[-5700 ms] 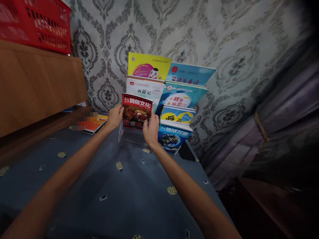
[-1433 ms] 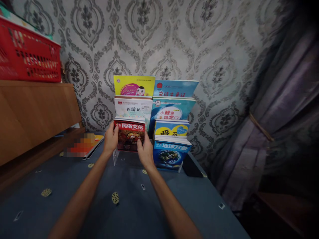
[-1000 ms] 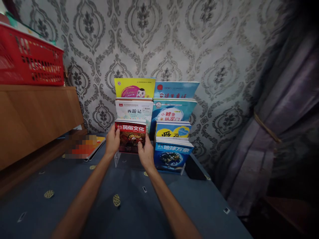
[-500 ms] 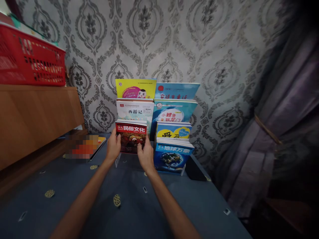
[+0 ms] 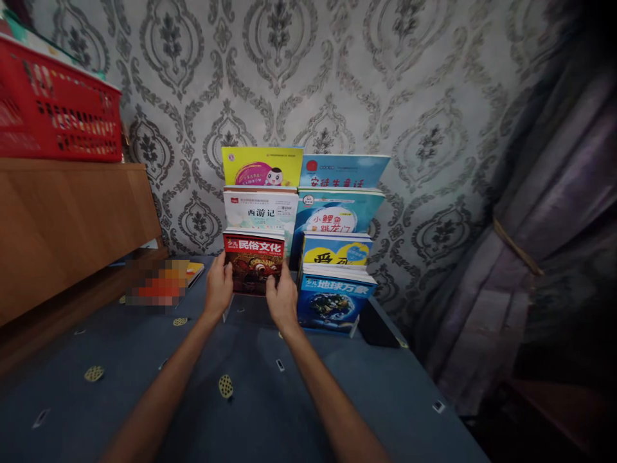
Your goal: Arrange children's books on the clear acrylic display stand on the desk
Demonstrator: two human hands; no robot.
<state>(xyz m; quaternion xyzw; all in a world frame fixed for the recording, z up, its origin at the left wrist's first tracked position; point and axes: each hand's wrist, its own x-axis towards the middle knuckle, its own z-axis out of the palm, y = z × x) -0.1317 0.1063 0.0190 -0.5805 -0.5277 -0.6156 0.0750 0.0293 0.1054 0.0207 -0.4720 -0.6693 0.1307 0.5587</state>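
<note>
Between my two hands stands a dark red book (image 5: pixel 253 263), its cover facing me and more pages or books pressed behind it. My left hand (image 5: pixel 219 287) grips its left edge, thumb on the cover. On the opposite edge, my right hand (image 5: pixel 283 296) closes the same way. Behind it rise a white book (image 5: pixel 261 211) and a yellow book (image 5: pixel 263 166). To the right, a blue book with a globe (image 5: pixel 332 305) stands in front of a yellow-and-blue book (image 5: pixel 336 252), a teal book (image 5: pixel 340 211) and a light blue book (image 5: pixel 344 170), in stepped rows.
A red plastic basket (image 5: pixel 60 106) sits on a wooden cabinet (image 5: pixel 72 238) at left. An orange book (image 5: pixel 164 283), partly pixelated, lies on the dark blue cloth (image 5: pixel 193 386). A black flat object (image 5: pixel 380 326) lies right of the books, near a tied curtain (image 5: pixel 501 276).
The view has shifted slightly, so the basket and cabinet sit a little further left and higher. Both hands keep hold of the dark red book, almost unmoved.
</note>
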